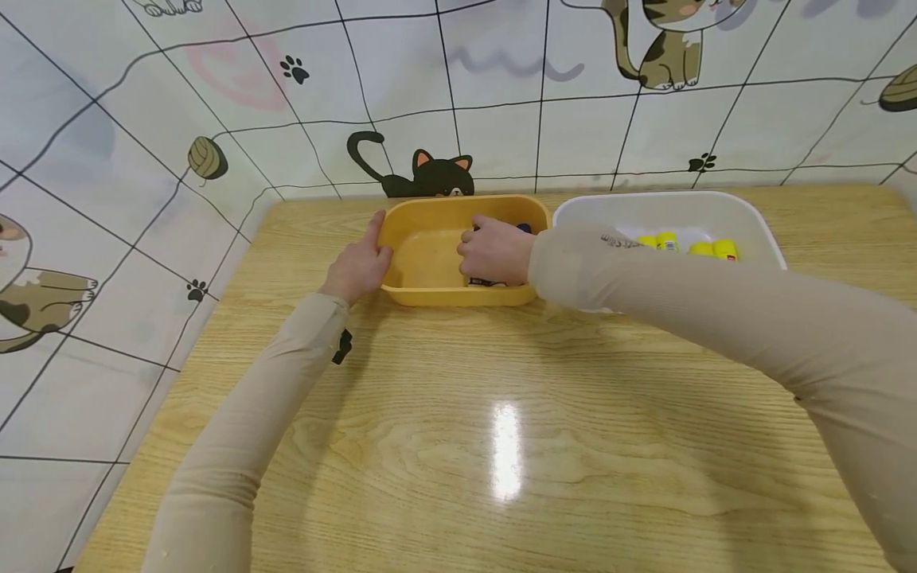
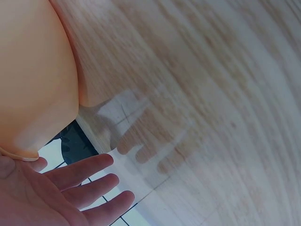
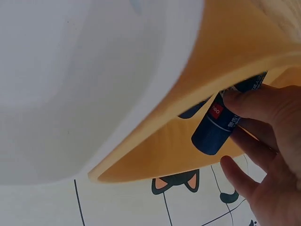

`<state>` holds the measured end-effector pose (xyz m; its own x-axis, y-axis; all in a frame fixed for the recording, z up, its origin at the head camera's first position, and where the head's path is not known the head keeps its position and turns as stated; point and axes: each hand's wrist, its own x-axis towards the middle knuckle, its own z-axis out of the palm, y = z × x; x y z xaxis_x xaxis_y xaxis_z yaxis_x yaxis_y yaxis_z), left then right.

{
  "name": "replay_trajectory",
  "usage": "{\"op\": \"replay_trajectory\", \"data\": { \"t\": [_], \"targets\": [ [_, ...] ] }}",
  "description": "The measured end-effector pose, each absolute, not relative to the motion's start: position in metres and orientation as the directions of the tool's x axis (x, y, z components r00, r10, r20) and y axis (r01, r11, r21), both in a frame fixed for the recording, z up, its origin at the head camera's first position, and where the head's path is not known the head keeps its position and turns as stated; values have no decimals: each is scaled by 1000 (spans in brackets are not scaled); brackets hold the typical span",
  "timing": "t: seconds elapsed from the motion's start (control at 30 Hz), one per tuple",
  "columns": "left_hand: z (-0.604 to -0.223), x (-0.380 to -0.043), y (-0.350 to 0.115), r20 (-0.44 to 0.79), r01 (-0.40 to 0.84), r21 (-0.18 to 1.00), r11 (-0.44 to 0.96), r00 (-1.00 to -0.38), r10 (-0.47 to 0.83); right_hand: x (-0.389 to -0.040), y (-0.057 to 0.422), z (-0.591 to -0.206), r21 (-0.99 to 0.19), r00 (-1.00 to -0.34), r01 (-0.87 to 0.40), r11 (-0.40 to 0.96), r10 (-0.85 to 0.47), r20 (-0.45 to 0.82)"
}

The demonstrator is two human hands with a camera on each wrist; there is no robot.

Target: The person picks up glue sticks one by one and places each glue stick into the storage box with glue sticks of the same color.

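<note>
An orange-yellow plastic bin stands against the back wall. My left hand rests on its left rim, fingers extended; the left wrist view shows three of them straight, outside the bin wall. Inside the bin my right hand holds a dark blue glue stick between thumb and fingers, its red label showing in the right wrist view. A second dark blue stick lies beside it, mostly hidden by the rim. The right hand and sleeve cover part of the bin's contents in the head view.
A white bin stands right beside the yellow one, with several yellow cylinders inside. My right forearm crosses over it. The wood-grain table meets tiled walls with cat drawings at the back and left.
</note>
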<state>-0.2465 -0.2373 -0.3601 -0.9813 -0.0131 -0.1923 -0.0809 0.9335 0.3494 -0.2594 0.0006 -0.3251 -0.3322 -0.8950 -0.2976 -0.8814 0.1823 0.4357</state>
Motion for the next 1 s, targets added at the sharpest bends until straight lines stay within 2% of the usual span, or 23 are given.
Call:
{"op": "replay_trajectory", "data": {
  "t": [0.3, 0.47, 1.0],
  "targets": [
    [-360, -248, -237, -202, -90, 350, 932, -979, -18, -264, 0, -323, 439, -299, -886, 148, -906, -299],
    [-361, -248, -237, -195, -85, 350, 933, -981, -16, -266, 1, -319, 432, -279, -889, 152, -927, -249],
    [-359, -246, -236, -193, -76, 349, 934, -981, -8, -254, 2, -294, 391, -301, -886, 248, -950, -80]
  ]
}}
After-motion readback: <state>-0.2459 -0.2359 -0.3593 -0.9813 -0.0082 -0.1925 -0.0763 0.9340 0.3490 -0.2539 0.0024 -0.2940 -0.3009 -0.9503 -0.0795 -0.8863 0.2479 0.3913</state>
